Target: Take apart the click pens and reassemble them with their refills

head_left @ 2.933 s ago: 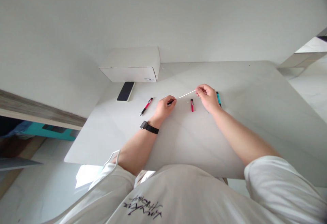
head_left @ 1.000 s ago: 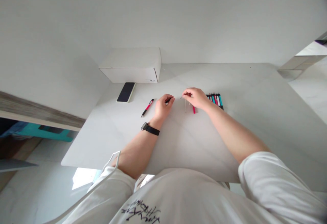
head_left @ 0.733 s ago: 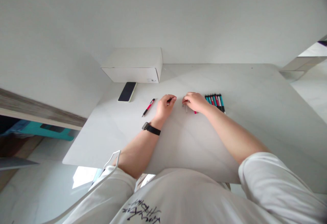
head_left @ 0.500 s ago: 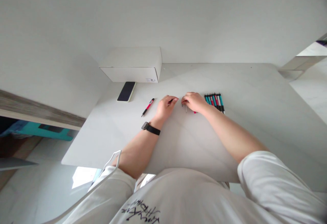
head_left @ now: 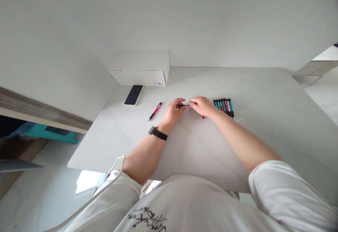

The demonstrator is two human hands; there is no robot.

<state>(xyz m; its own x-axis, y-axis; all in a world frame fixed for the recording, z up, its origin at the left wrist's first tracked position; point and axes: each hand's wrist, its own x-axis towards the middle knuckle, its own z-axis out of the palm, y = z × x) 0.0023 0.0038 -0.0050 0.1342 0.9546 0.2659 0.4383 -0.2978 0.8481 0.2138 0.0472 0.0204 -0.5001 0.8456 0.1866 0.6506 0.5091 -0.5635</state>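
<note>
Stands at a pale, faintly veined bench (head_left: 200,147). Wears a white shirt (head_left: 200,203) with black handwritten-style script (head_left: 149,221), not legible from here. Has a white box (head_left: 137,78) at the bench's back left, closed, contents hidden, with a small printed label (head_left: 159,83) low on the front's right, too small to read. Curls the left hand (head_left: 173,111) narrowly around a dark pen part (head_left: 182,105), long axis running left to right, one end towards the right hand (head_left: 202,105). Has the right thumb and fingertips close together at that end; cannot tell whether gripping anything. Includes a dark-screened phone (head_left: 133,95) before the box, a row of teal, red and white pens (head_left: 225,105) at right, a slanted red-and-black pen (head_left: 155,111) at left, tip towards the near left. Shows, below the right hand, a partly hidden red barrel (head_left: 203,117), a thin refill (head_left: 194,114) pointing nearward and a tiny dark piece (head_left: 190,109).
</note>
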